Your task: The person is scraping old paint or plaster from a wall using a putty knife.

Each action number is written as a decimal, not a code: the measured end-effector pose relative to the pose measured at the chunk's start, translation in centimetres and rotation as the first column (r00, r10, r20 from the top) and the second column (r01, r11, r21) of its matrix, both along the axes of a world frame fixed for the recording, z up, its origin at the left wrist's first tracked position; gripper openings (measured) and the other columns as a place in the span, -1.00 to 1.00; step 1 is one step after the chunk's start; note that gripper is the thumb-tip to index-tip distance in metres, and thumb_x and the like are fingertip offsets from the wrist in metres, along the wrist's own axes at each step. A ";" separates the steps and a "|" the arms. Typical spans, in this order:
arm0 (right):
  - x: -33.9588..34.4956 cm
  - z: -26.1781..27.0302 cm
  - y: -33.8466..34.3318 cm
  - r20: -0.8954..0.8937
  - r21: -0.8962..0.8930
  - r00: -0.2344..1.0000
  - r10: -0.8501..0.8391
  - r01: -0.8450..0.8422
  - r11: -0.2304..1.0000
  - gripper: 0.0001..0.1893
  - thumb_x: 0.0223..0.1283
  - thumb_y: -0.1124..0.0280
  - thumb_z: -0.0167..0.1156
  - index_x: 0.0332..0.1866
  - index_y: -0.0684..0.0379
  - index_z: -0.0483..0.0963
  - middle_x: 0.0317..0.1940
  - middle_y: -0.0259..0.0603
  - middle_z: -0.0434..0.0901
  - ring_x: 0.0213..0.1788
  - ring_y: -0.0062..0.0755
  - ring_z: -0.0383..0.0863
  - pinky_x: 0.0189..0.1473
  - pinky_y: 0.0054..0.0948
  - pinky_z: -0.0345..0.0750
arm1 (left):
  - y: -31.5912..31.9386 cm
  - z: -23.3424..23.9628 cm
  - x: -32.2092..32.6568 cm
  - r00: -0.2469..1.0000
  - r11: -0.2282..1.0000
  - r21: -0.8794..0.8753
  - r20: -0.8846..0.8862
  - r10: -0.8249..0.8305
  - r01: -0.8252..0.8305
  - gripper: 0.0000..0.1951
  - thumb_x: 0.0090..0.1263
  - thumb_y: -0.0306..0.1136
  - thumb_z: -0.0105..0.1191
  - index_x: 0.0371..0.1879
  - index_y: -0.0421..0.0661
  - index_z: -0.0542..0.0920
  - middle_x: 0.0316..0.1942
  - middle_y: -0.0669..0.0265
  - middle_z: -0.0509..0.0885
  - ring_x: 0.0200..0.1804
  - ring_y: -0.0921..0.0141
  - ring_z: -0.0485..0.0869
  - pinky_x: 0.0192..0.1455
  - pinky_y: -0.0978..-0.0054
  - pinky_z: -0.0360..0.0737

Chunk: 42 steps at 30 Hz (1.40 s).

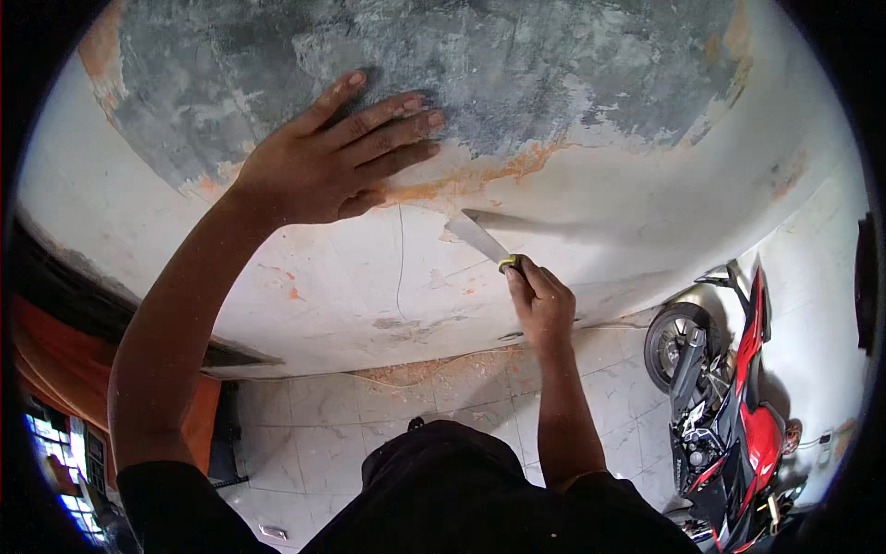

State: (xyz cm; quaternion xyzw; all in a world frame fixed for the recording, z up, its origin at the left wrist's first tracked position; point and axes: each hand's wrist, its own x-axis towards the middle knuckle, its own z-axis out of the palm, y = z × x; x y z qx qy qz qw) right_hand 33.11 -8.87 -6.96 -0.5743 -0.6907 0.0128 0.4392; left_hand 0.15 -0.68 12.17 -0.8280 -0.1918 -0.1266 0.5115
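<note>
My right hand [543,305] grips the handle of a putty knife [479,237]. A yellow-green band rings the handle next to the metal blade. The blade's wide end is at the white painted wall [346,277], just below a ragged orange edge [484,176] where the paint has come off; whether it touches cannot be told. My left hand [346,152] lies palm-down with fingers spread over the grey bare patch [498,76] and its lower border, holding nothing. A thin crack [401,256] runs down the wall below it.
Orange and pale flakes [443,381] litter the tiled floor [332,443] along the wall's foot, where a thin cable [408,383] also runs. At the right stands a red and black motorcycle [727,415]. Orange cloth [201,415] and a dark opening are at the left.
</note>
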 end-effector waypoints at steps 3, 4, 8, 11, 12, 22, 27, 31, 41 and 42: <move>-0.5 -0.1 0.3 0.016 -0.005 1.000 -0.022 0.022 1.000 -0.74 0.40 0.21 0.35 0.04 0.10 0.70 -0.34 -0.19 0.75 -0.41 -0.28 0.76 -0.38 -0.29 0.66 | 0.1 -0.3 -0.3 0.999 0.998 0.065 0.027 -0.018 0.016 -0.48 0.62 0.06 -0.09 0.51 0.29 0.43 0.59 0.56 0.35 0.60 0.43 0.31 0.75 0.04 0.02; -0.2 -0.3 0.1 0.020 0.022 1.000 -0.014 0.014 1.000 -0.75 0.40 0.20 0.34 0.05 0.08 0.69 -0.34 -0.20 0.75 -0.41 -0.27 0.76 -0.37 -0.29 0.66 | 0.2 -0.3 -0.5 1.000 0.997 0.077 0.016 -0.016 0.015 -0.48 0.63 0.05 -0.09 0.53 0.30 0.41 0.60 0.52 0.33 0.61 0.40 0.29 0.74 0.02 0.04; 1.9 -0.4 0.4 0.026 0.011 1.000 0.002 -0.002 1.000 -0.76 0.40 0.19 0.34 0.03 0.06 0.69 -0.37 -0.24 0.74 -0.42 -0.24 0.75 -0.40 -0.30 0.65 | -0.2 -0.7 -1.0 0.998 0.997 0.051 0.046 -0.053 0.051 -0.50 0.60 -0.01 -0.01 0.49 0.27 0.46 0.57 0.54 0.37 0.59 0.42 0.33 0.74 0.04 0.06; -1.3 1.5 0.8 0.037 0.088 0.996 0.080 -0.083 0.993 -0.77 0.40 0.18 0.34 -0.01 0.05 0.69 -0.41 -0.25 0.71 -0.44 -0.25 0.73 -0.43 -0.30 0.63 | -0.5 -0.4 -0.6 1.000 0.995 0.103 0.012 -0.006 0.005 -0.49 0.64 0.04 -0.07 0.53 0.32 0.40 0.60 0.49 0.32 0.62 0.39 0.27 0.73 0.02 0.07; -2.7 1.8 1.4 0.069 0.103 0.992 0.105 -0.112 0.988 -0.77 0.40 0.15 0.33 -0.02 0.03 0.68 -0.45 -0.27 0.69 -0.47 -0.25 0.71 -0.47 -0.29 0.61 | -0.6 -0.3 -0.4 1.000 0.994 0.107 0.012 -0.008 0.006 -0.49 0.64 0.04 -0.07 0.53 0.32 0.40 0.60 0.49 0.32 0.62 0.39 0.27 0.73 0.02 0.07; 2.5 1.1 0.6 0.088 0.039 0.996 0.029 -0.033 0.999 -0.79 0.40 0.16 0.33 -0.05 0.02 0.69 -0.45 -0.27 0.71 -0.44 -0.25 0.73 -0.43 -0.28 0.63 | -0.5 -0.7 -0.5 0.998 0.994 0.105 0.054 -0.020 0.014 -0.51 0.61 0.03 -0.01 0.49 0.34 0.46 0.58 0.51 0.36 0.62 0.39 0.28 0.73 0.06 0.07; -1.7 2.4 1.6 0.128 0.056 0.987 0.097 -0.105 0.993 -0.81 0.41 0.17 0.31 -0.03 -0.01 0.66 -0.46 -0.27 0.67 -0.46 -0.20 0.70 -0.45 -0.24 0.60 | -0.1 -1.1 -0.6 0.997 0.996 0.094 0.070 -0.016 0.009 -0.51 0.60 0.04 0.00 0.48 0.35 0.47 0.58 0.51 0.36 0.61 0.38 0.29 0.73 0.07 0.09; 2.6 0.4 -0.1 0.031 0.054 0.999 -0.019 0.017 0.998 -0.75 0.38 0.16 0.36 0.02 0.05 0.72 -0.42 -0.26 0.73 -0.43 -0.27 0.74 -0.40 -0.26 0.65 | -0.7 -1.1 -0.6 0.994 0.997 0.074 0.107 -0.018 0.010 -0.53 0.59 -0.02 0.00 0.46 0.38 0.48 0.56 0.58 0.40 0.57 0.44 0.35 0.74 0.13 0.09; 1.8 2.4 -0.7 0.059 0.055 0.998 -0.002 -0.002 0.998 -0.78 0.43 0.14 0.30 -0.05 0.02 0.72 -0.43 -0.24 0.73 -0.44 -0.23 0.74 -0.40 -0.29 0.65 | -0.9 -1.1 -0.5 0.989 0.998 0.059 0.140 -0.039 0.031 -0.54 0.56 -0.04 0.03 0.43 0.39 0.51 0.55 0.61 0.41 0.57 0.44 0.36 0.73 0.12 0.11; 2.7 2.4 -0.8 0.037 -0.012 0.999 -0.028 0.029 1.000 -0.78 0.42 0.17 0.31 -0.03 0.04 0.72 -0.41 -0.22 0.73 -0.41 -0.22 0.74 -0.36 -0.28 0.63 | -1.0 -1.1 -0.5 0.989 0.998 0.060 0.147 -0.029 0.021 -0.54 0.56 -0.04 0.04 0.42 0.39 0.51 0.54 0.61 0.42 0.57 0.45 0.36 0.73 0.12 0.11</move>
